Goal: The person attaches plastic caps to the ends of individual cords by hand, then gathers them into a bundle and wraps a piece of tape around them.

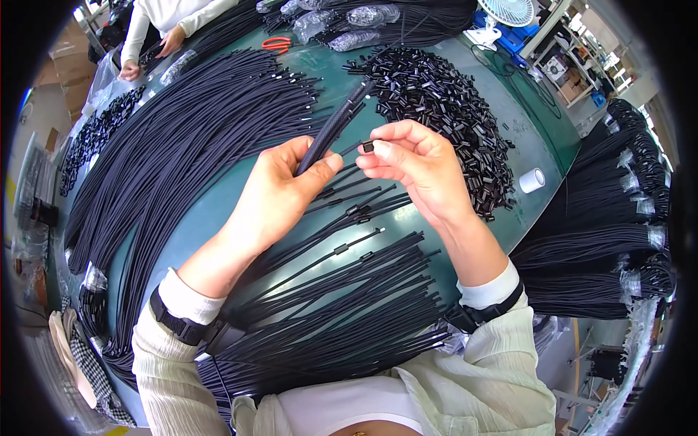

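both your hands meet: left hand (pixel 280 190) grips the cord bundle (pixel 336 122) slanting up-right, right fingertips (pixel 379 150) pinch a small black clip (pixel 368 147) just beside it.

The left hand (pixel 280 192) hides the lower braided cord (pixel 336 123); right fingertips (pixel 378 151) half-cover the small black clip (pixel 368 147).

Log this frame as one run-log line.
left hand: grips black cord | right hand: pinches small black clip | clip pile behind
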The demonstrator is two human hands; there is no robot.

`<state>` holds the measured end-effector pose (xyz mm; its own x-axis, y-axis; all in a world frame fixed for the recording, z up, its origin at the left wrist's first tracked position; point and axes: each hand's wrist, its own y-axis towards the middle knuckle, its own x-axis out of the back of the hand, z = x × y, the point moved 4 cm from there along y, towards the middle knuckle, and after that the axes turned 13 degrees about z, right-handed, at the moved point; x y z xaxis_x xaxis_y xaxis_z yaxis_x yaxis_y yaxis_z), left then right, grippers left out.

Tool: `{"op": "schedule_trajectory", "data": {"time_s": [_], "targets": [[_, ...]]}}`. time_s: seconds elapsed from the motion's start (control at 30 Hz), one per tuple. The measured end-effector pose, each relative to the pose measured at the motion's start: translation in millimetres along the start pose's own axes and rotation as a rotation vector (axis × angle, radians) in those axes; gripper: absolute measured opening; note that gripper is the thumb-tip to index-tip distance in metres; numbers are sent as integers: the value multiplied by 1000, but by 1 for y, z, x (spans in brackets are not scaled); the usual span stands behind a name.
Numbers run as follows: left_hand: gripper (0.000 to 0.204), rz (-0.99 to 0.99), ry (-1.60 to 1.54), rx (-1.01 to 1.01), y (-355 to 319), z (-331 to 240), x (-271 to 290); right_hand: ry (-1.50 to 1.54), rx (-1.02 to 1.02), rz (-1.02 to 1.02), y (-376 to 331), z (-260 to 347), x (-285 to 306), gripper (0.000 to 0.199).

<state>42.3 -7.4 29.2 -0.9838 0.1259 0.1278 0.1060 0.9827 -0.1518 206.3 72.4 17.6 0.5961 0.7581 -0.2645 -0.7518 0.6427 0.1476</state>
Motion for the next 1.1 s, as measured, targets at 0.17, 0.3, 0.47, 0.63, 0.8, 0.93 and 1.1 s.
{"op": "schedule_trajectory", "data": {"time_s": [0.17, 0.3, 0.47, 0.63, 0.8, 0.93, 1.1], "targets": [[15, 11, 40, -66, -2, -6, -5, 19, 5, -3, -5, -1, -2, 16], [14, -10, 66, -81, -5, -7, -5, 34, 19, -12, -6, 0, -4, 14], [14, 11, 138, -158, -5, -7, -6, -19, 26, 11, -6, 0, -3, 13], [15, 72, 208, -78, -9, -14, -6, -233, 49, 128, -7, 8, -7, 10], [18, 157, 56, -93, -10, -15, -13, -262, 39, 165, -9, 4, -15, 11], [17, 211, -115, 72, -12, -11, -13, -171, -11, 234, -13, -2, -23, 15], [21, 240, 90, 10, -11, -10, -4, -74, -67, 199, -18, -5, -23, 17]]}}
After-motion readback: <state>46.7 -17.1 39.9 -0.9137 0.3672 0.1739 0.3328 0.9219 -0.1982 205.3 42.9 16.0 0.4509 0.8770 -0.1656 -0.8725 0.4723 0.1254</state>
